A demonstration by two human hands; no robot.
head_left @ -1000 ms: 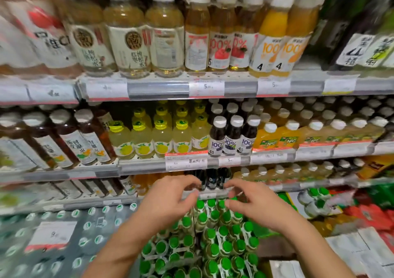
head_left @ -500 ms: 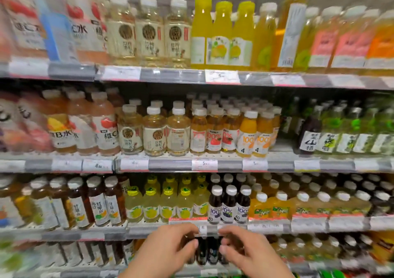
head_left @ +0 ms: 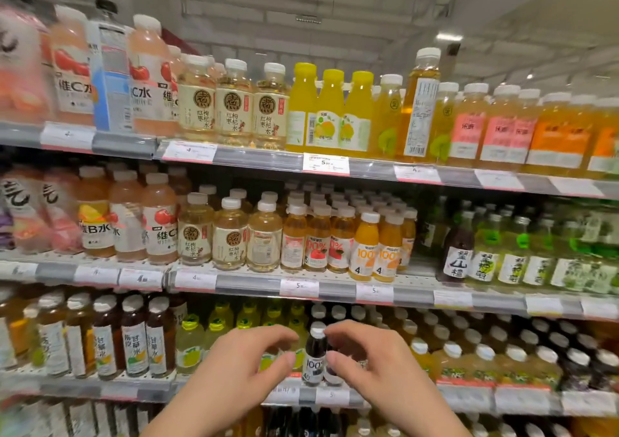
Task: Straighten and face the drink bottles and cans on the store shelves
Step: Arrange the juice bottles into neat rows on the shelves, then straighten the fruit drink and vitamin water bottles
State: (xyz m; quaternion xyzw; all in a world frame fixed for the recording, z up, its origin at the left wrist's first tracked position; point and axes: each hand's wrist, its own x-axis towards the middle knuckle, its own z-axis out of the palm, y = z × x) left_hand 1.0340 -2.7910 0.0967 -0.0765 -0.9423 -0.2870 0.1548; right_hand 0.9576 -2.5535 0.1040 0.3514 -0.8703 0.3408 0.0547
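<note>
A shop: shelves [head_left: 335, 289] of bottled drinks [head_left: 231, 232] (price tags [head_left: 325, 163] below).

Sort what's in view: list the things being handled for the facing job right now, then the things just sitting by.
In hand:
left hand
right hand
dark 100% bottle

Sitting by:
yellow juice bottles
price tag
tall backward-facing bottle

Dark juice bottle [head_left: 315, 356], white cap, white label; yellow bottles [head_left: 330, 111], yellow caps; grey shelf rail [head_left: 335, 291].
</note>
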